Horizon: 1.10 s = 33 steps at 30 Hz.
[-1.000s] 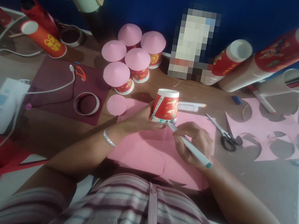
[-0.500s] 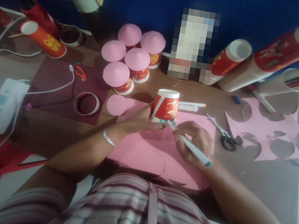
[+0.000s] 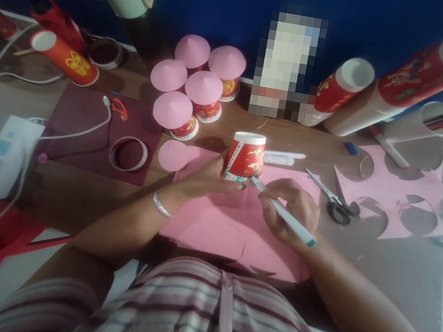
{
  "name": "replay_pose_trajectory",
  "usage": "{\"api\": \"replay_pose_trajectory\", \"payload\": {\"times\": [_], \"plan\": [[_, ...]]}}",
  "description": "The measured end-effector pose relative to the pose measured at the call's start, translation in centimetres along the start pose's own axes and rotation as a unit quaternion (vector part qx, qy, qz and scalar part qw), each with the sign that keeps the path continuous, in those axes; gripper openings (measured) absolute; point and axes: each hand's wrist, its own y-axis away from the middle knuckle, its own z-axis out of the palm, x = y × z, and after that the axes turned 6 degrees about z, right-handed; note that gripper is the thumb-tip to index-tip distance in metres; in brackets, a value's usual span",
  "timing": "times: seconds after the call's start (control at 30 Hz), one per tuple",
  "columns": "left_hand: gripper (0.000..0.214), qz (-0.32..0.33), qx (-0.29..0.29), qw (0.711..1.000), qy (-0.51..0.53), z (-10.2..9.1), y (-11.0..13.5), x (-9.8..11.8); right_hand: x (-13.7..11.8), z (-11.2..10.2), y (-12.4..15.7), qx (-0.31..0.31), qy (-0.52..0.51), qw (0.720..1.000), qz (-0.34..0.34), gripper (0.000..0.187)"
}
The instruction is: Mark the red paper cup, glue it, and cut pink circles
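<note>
My left hand [image 3: 207, 178] grips a red paper cup [image 3: 245, 157] that stands upside down on a pink paper sheet [image 3: 217, 227]. A white pen with a teal end [image 3: 286, 216] is pinched in my right hand [image 3: 291, 209], its tip touching the paper at the cup's right rim. A cut pink paper disc [image 3: 173, 155] lies just left of the sheet.
Several cups capped with pink cones [image 3: 194, 90] stand behind. Scissors [image 3: 332, 200] and a cut-up pink sheet [image 3: 395, 195] lie to the right, a tape roll [image 3: 128, 154] and a white cable [image 3: 78, 131] to the left. Stacked cup sleeves [image 3: 411, 73] lean at the back right.
The pen tip has crept slightly right and up along the cup's rim. My left hand and the cup have stayed in place.
</note>
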Motion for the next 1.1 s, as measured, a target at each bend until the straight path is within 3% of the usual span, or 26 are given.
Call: {"api": "replay_pose_trajectory", "payload": {"times": [1.1], "plan": [[0.052,0.002,0.021,1.000,-0.010,-0.05,0.01,-0.29,-0.29,-0.02,-0.40,-0.008,-0.006,1.000,-0.026,0.011]]}}
